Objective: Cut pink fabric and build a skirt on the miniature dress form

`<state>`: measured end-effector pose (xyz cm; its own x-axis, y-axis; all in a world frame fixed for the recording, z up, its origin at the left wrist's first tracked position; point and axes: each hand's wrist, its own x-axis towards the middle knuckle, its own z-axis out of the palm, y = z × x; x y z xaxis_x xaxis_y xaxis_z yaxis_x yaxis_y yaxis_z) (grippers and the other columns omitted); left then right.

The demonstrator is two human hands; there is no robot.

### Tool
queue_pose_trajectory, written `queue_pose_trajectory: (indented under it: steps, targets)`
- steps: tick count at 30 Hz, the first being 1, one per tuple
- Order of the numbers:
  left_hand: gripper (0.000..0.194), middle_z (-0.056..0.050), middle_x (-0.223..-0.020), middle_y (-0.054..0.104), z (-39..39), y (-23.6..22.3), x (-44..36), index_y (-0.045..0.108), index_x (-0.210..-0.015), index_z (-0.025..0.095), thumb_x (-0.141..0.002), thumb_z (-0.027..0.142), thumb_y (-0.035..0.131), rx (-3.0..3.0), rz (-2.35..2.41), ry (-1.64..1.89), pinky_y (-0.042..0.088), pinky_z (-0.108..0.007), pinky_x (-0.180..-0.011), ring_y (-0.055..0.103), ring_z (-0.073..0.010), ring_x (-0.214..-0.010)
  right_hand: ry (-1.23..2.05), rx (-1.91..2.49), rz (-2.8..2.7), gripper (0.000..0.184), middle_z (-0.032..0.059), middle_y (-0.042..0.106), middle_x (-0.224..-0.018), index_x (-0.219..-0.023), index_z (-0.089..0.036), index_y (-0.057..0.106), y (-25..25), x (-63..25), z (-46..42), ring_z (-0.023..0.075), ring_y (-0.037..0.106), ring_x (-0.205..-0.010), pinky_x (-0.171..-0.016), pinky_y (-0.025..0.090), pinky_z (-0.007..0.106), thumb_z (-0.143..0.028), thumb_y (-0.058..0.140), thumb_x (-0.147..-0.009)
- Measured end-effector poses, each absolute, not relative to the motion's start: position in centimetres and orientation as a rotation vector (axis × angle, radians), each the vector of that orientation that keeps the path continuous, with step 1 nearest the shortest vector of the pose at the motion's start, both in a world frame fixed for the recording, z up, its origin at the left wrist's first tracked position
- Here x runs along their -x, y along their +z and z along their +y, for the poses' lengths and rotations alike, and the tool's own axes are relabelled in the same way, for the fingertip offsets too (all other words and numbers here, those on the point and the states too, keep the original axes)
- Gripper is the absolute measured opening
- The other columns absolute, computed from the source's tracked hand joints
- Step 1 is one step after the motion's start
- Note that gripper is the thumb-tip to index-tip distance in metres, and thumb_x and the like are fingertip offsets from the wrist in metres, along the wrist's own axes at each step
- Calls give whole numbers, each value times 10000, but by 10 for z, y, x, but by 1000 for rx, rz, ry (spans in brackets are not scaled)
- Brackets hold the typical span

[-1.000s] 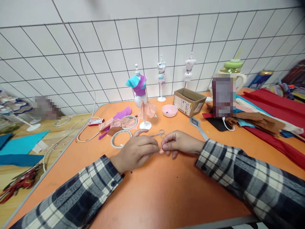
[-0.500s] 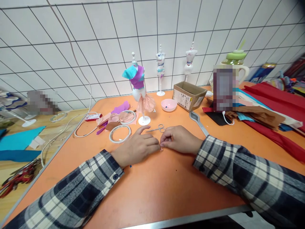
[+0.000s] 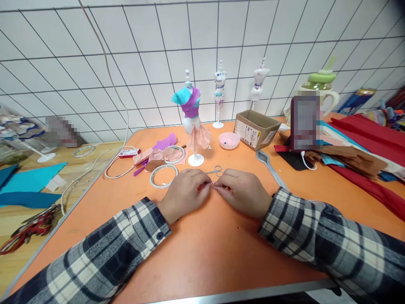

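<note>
Close together over the orange table (image 3: 202,253), my left hand (image 3: 188,192) and my right hand (image 3: 243,192) meet at the fingertips. Both are closed in a pinch on a tiny pale pink scrap (image 3: 213,182), mostly hidden by the fingers; its material is too small to tell. Just behind the fingers lie small scissors (image 3: 217,170), their blades partly covered. A roll of tape (image 3: 163,176) rests beside my left hand. Beyond it stands a mini mannequin (image 3: 191,122) in a turquoise and purple top, with a pink gathered skirt (image 3: 200,136) around its lower part.
Pink and purple paper-like scraps (image 3: 158,155) lie left of the mannequin. Behind are a pink bowl (image 3: 229,140), a cardboard box (image 3: 256,128) and two more mannequins. A phone (image 3: 304,122), a mug (image 3: 319,84) and coloured sheets (image 3: 351,156) occupy the right. Red-handled scissors (image 3: 34,226) lie left.
My left fingers have curled from a spread, flatter pose into a pinch at the scrap. My right hand has turned palm-down, and the scrap is slightly raised. The view has shifted a little left.
</note>
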<state>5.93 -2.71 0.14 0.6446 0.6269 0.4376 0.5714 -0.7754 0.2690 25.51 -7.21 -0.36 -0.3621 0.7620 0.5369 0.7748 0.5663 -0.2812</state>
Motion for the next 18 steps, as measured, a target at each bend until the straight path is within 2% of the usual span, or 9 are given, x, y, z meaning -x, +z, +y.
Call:
queue_pose_trajectory:
  steps: [3,6,8,10,13,15,18]
  targets:
    - [99,-21,-785,718,-28,0,-64,682,-799,183,-831,228,599,-2264,1145,951,489,-273,-659,649,-165,-721,62,1185,-2028,153,28,700,-841,-916,-207,728,-4,-253,-71,138,634,-761,-636,421,253,-242,580,-919]
    - [168,-38,-789,718,-29,0,-67,693,-806,163,-829,323,647,-1858,1115,1020,509,-273,-692,653,-169,-736,248,1170,-1859,153,37,712,-877,-952,-215,739,-3,-250,-68,140,640,-791,-688,466,258,-236,593,-909]
    - [206,-43,-812,716,-30,-1,-69,693,-823,158,-829,362,666,-1705,1027,1038,515,-278,-732,653,-168,-763,478,1165,-1704,138,46,709,-861,-913,-198,743,-3,-249,-66,146,638,-784,-684,493,266,-256,622,-881]
    - [214,-42,-839,716,-30,-2,-69,687,-844,162,-831,375,678,-1634,918,1052,520,-281,-762,655,-165,-792,831,1161,-1539,177,49,694,-843,-900,-181,737,-3,-249,-65,151,631,-752,-615,514,262,-329,657,-845]
    - [189,-43,-838,713,-29,0,-65,669,-836,168,-856,356,664,-1746,774,1065,524,-275,-741,656,-157,-781,1333,1102,-1381,297,32,650,-785,-922,-172,724,-3,-252,-62,135,592,-679,-500,501,228,-440,685,-799]
    - [167,-47,-822,708,-27,5,-60,666,-821,172,-889,319,626,-2006,676,1038,519,-276,-731,655,-153,-768,1498,1066,-1393,300,19,624,-751,-885,-168,717,-3,-257,-59,129,577,-681,-494,499,213,-443,713,-764]
    - [133,-31,-855,726,-23,12,-51,683,-896,204,-931,228,558,-2591,449,878,466,-340,-918,665,-145,-812,1552,1098,-1592,237,16,643,-764,-824,-164,703,-5,-267,-52,131,581,-692,-514,500,214,-389,718,-751]
